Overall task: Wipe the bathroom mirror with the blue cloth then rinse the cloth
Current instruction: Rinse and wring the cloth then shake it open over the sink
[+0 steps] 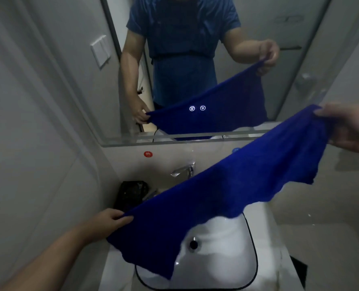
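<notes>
A blue cloth (227,190) is stretched out flat above the white sink (222,257). My left hand (109,220) pinches its lower left corner. Its upper right corner is pinched by my right hand (350,127), held higher and nearer the mirror (195,38). The cloth slopes up from left to right and hangs over the basin, hiding part of it. The mirror, on the wall behind the sink, reflects the cloth and both hands. Two lit touch buttons (197,108) glow on the glass.
A chrome tap (184,170) stands behind the basin, under the mirror's lower edge. A black bag (132,193) sits on the counter left of the tap. A red sticker (148,154) is on the wall, a light switch (100,51) to the mirror's left.
</notes>
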`<state>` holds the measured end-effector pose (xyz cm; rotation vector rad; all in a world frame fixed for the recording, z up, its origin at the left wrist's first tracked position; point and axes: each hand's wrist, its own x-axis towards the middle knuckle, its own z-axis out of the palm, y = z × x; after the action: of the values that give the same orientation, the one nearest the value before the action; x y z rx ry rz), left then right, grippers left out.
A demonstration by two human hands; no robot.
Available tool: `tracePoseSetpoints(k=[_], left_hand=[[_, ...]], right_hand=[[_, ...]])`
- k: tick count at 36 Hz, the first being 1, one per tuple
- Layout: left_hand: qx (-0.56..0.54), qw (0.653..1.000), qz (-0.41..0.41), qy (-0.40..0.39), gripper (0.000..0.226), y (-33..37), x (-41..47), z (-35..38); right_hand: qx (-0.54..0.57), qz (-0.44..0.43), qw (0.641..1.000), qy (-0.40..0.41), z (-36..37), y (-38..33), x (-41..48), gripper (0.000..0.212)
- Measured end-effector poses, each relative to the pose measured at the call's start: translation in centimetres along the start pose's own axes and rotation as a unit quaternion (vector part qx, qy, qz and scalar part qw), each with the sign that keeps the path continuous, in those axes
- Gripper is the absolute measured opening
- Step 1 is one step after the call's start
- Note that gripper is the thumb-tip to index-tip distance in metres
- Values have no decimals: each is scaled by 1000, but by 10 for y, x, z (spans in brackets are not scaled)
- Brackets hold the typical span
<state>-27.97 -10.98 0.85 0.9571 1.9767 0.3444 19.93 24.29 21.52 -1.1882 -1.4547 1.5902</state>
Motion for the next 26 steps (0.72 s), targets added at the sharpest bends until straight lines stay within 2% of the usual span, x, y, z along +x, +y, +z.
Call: tracePoseSetpoints(k=[3, 6, 9, 13, 17, 19, 22, 24, 26], left_hand=[[-47, 998, 19, 40, 49, -16, 4, 6], [-55, 996, 41, 61, 37, -34, 11, 9], [-37, 998, 32, 49, 18, -36, 14, 12], [75, 997, 14, -15, 8, -24, 15, 14], [222, 975, 15, 24, 19, -16, 14, 17], [192, 980, 24, 48, 22, -10, 13, 20], [97, 991, 39, 81, 21, 13, 9, 23], [-2, 996, 46, 81, 18, 33, 5, 26], [-149, 987, 44, 30, 16, 59, -3, 31]], right_hand=[[-3, -40, 999, 27, 0, 11, 11, 29], [27, -51, 996, 73, -7, 25, 22, 19], [49, -13, 992, 117, -20, 36, 30, 16], [2, -31, 992, 123, -33, 42, 32, 18], [6, -41, 990, 136, -16, 35, 16, 31], [10, -32, 990, 139, -8, 28, 12, 32], [-48, 3, 984, 172, 9, 8, 11, 28], [-86, 17, 983, 160, 32, 8, 5, 46], [-116, 23, 984, 132, 60, 14, -5, 59]])
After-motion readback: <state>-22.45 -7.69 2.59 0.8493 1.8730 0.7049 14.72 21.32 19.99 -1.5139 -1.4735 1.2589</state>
